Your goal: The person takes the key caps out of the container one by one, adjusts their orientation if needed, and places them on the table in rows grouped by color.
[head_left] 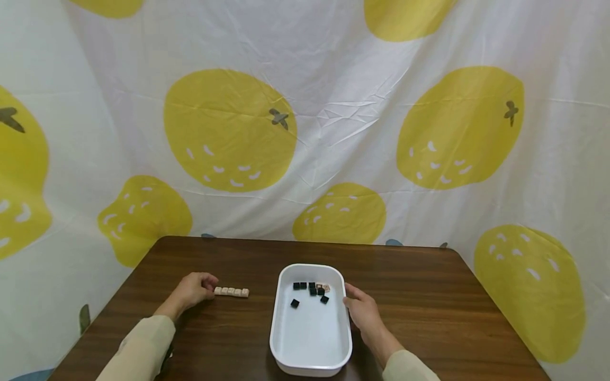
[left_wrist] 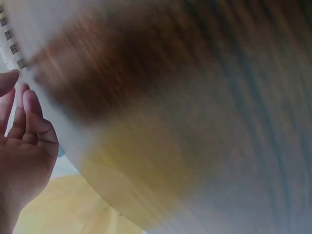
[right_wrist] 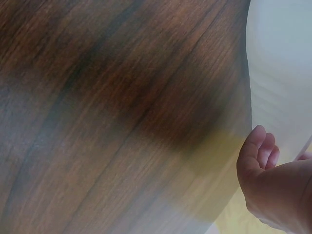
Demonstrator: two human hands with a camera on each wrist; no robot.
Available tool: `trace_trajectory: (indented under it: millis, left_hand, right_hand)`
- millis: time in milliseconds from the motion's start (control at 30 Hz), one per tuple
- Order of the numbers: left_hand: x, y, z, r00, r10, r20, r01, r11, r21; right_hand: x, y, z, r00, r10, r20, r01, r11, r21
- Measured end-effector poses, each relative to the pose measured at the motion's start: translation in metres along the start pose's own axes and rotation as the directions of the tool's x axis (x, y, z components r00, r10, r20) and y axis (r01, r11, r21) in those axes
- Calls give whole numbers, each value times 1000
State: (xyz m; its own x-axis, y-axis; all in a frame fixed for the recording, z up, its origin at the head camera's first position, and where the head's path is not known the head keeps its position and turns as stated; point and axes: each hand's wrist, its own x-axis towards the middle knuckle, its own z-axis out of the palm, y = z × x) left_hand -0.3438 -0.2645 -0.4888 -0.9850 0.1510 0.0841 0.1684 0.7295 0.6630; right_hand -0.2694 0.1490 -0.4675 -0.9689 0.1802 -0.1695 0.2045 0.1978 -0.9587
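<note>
A row of small beige keycap-like blocks (head_left: 231, 291), with faint marks on top, lies on the table. My left hand (head_left: 194, 288) is at the row's left end, thumb and fingers apart; in the left wrist view the thumb tip of the left hand (left_wrist: 27, 141) is close to the end block (left_wrist: 20, 64). My right hand (head_left: 364, 312) holds the right side of a white tray (head_left: 312, 338), thumb at the rim and fingers along the outer wall (right_wrist: 278, 58). Inside, toward the far end, lie several black blocks (head_left: 295, 304) and a few beige ones (head_left: 326, 288).
The dark wooden table (head_left: 429, 296) bears the tray near its middle front. Behind it hangs a white cloth (head_left: 333, 121) with yellow fruit prints. Something dark shows beside the left sleeve (head_left: 145, 344).
</note>
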Motion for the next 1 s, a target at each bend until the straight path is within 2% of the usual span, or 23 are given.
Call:
trace_trajectory:
  millis: [67, 200, 300, 400, 600, 767, 867, 1000]
  left_hand:
    - [1, 4, -1, 1000, 2, -19, -2, 1000, 11]
    - [6, 17, 3, 998, -12, -54, 10, 1000, -21]
    - [13, 34, 9, 998, -4, -62, 0, 998, -59]
    - [22, 58, 18, 996, 45, -73, -50, 996, -77]
    - [36, 117, 45, 985, 161, -59, -167, 979, -115]
    - [40, 159, 72, 956, 292, -3, -291, 951, -103]
    - [42, 174, 88, 946, 322, 39, -319, 946, -57]
    - [45, 183, 108, 955, 289, 65, -291, 957, 20]
  right_hand:
    - [0, 0, 0, 1000, -1, 0, 1, 1000, -3]
    - [2, 1, 0, 1000, 3, -2, -3, 1000, -15]
    - [2, 2, 0, 1000, 11, -5, -11, 1000, -11]
    - [2, 3, 0, 1000, 6, -2, -6, 1000, -4]
    - [4, 3, 0, 1000, 16, -4, -16, 1000, -9]
    - [4, 2, 0, 1000, 28, -9, -29, 999, -16]
    - [4, 2, 1, 1000, 24, -9, -24, 1000, -14]
    - [4, 2, 1, 1000, 7, -3, -7, 1000, -6]
